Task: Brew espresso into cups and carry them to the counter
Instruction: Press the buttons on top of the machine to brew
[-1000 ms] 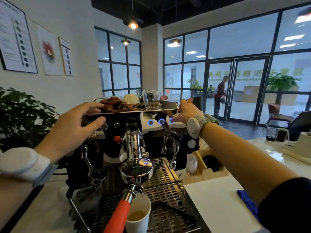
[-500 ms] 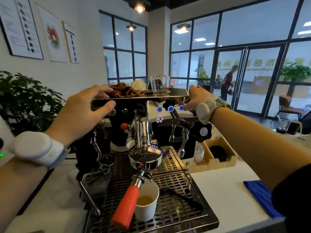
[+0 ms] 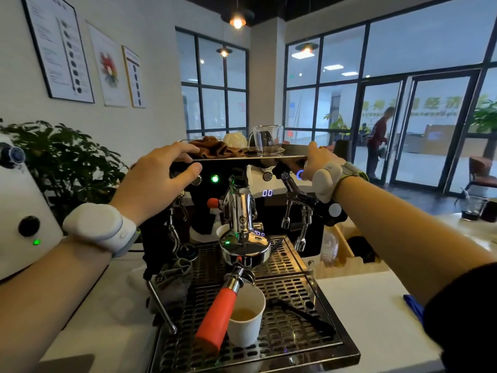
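Now — white paper cup (image 3: 246, 317) (pale liquid)

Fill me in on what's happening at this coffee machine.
A person stands at an espresso machine, left hand and right hand gripping the two ends of its top tray. A white paper cup sits on the drip grate beside the orange-handled portafilter, holding a little pale liquid. The display reads 00.
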### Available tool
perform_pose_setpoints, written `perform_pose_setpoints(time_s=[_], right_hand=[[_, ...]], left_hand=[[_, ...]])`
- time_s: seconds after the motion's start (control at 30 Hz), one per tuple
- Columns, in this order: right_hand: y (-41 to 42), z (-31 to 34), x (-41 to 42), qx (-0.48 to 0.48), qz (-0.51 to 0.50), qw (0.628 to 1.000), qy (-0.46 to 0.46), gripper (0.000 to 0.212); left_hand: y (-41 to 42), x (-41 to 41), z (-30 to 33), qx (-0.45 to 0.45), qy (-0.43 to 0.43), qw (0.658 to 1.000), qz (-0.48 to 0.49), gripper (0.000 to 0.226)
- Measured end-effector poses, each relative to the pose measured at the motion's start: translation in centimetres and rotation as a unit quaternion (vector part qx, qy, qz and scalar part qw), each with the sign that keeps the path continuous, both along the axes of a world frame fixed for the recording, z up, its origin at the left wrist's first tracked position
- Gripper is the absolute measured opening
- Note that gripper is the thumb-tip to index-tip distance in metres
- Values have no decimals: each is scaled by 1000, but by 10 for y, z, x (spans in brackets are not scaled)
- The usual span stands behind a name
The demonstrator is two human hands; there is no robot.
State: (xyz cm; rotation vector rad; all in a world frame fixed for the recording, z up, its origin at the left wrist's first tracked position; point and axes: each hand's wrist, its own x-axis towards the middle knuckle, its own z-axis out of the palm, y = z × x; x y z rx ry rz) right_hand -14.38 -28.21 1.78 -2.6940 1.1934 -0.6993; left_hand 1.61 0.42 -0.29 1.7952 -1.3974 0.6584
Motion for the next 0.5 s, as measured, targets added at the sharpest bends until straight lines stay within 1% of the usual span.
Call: perform_pose_setpoints(time_s=[0.27, 0.5], right_hand=[[2, -3, -2, 8, -7, 1000, -16, 44], [2, -4, -3, 11, 1, 1000, -16, 50]], left_hand=[[-1, 0, 2, 8, 6, 1000, 2, 30], [-1, 0, 1, 12, 0, 1000, 8, 30]])
